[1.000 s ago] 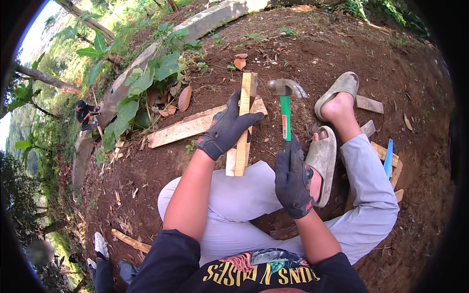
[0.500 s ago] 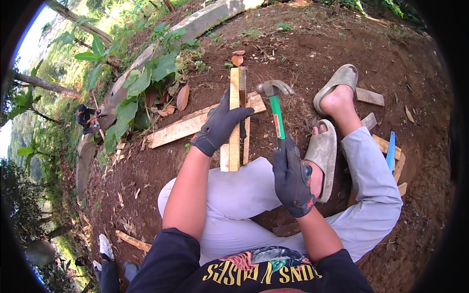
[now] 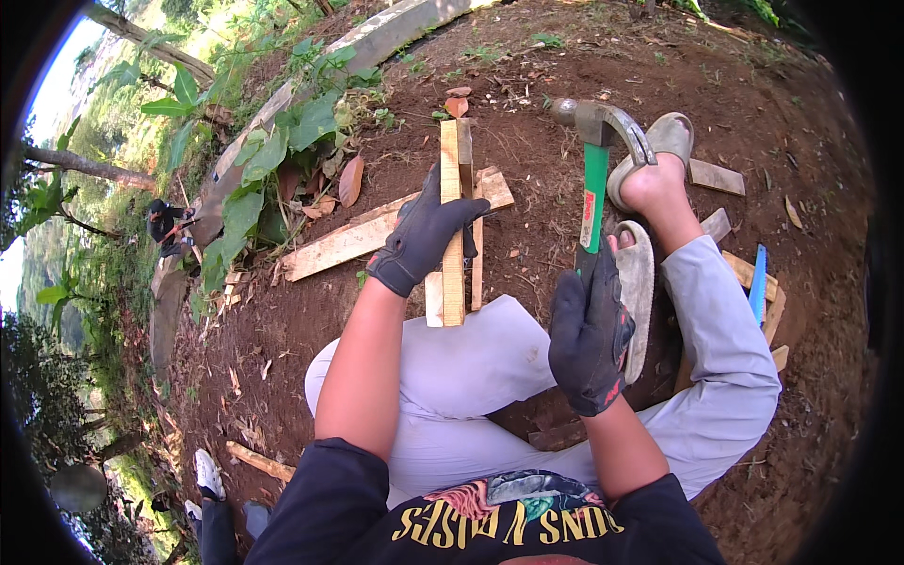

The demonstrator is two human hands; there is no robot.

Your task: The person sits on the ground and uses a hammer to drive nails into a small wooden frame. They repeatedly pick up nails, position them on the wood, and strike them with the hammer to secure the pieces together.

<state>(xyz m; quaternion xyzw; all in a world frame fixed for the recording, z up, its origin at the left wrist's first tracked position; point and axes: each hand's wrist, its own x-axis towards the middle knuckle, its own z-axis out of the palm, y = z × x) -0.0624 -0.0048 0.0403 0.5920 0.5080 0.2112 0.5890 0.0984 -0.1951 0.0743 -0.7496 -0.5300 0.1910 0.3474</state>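
Observation:
My left hand (image 3: 419, 240), in a dark glove, is closed round an upright-standing stack of narrow wooden strips, with its thumb across the front strip (image 3: 452, 292). A longer wooden board (image 3: 339, 245) runs slantwise on the soil under the strips. In my gloved right hand (image 3: 593, 348) is a claw hammer (image 3: 594, 198) with a green handle. Its metal head is up, apart from the wood and to the right of it. Where the strips meet the board is partly hidden by my left hand.
My bent leg and sandalled feet (image 3: 637, 311) are close to the hammer. Wood offcuts (image 3: 718, 179) and a blue saw blade (image 3: 757, 282) lie at the right. Leafy plants and a concrete kerb (image 3: 367, 42) border the left. Another person (image 3: 168, 226) is farther off.
My right hand has shifted right, and the hammer has lifted away from the wood, looking larger. My left hand and the strips have hardly moved.

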